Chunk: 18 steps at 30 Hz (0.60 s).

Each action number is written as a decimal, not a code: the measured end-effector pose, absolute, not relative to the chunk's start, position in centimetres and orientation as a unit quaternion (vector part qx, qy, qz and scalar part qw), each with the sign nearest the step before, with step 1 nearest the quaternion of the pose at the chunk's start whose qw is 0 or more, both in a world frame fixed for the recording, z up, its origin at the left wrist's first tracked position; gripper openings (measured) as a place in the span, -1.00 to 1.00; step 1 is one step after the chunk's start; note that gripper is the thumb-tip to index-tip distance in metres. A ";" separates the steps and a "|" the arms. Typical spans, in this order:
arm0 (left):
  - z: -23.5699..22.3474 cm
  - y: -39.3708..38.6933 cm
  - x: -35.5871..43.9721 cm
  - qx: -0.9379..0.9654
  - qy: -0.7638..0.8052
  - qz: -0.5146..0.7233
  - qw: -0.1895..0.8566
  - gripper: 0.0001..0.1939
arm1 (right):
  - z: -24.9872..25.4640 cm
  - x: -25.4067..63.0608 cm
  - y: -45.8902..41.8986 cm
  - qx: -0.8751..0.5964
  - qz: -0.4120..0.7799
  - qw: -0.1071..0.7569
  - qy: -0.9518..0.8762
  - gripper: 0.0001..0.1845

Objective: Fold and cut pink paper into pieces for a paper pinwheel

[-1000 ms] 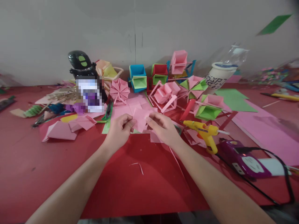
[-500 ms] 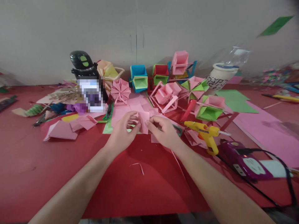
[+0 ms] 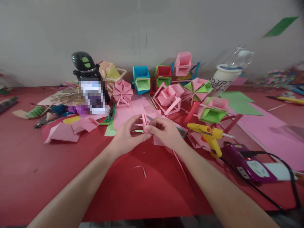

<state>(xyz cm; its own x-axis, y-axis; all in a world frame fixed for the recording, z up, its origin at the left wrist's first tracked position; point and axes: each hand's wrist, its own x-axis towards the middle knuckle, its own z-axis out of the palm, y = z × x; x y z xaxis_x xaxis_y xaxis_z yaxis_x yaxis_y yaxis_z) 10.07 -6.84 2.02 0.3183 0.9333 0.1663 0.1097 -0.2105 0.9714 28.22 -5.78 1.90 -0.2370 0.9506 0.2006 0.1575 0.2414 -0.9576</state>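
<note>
A small folded piece of pink paper (image 3: 144, 123) stands upright between my hands, its narrow folded edge turned toward me. My left hand (image 3: 129, 134) grips it from the left, thumb low at its bottom edge and fingers behind. From the right, my right hand (image 3: 166, 131) pinches the same paper between thumb and fingers. Part of the paper is hidden by my fingertips. Behind my hands lie pink paper sheets (image 3: 129, 109) on the red table (image 3: 142, 196). Scissors with a teal handle (image 3: 182, 132) lie partly hidden beside my right hand.
A yellow glue gun (image 3: 209, 136) and a purple power strip (image 3: 251, 163) with cables are at the right. Several folded paper boxes (image 3: 141, 76) line the back. A phone (image 3: 95, 98) leans on a black figure (image 3: 84, 65). A white cup (image 3: 223, 77) stands at the back right.
The pink paper has turned from showing its broad face to showing a narrow folded edge. My left thumb has shifted right and lower, and my hands are closer together.
</note>
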 end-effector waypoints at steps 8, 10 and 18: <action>3.0 -6.7 9.9 0.670 0.442 0.431 0.412 -0.60 | 1.9 28.3 -5.6 -0.440 0.415 0.474 -0.640 -0.68; 3.0 -6.5 9.8 0.665 0.475 0.445 0.367 -0.66 | 1.7 28.4 -5.5 -0.441 0.402 0.490 -0.635 -0.71; 3.2 -6.3 9.7 0.668 0.499 0.429 0.347 -0.89 | 0.5 28.7 -5.1 -0.459 0.338 0.508 -0.646 -0.67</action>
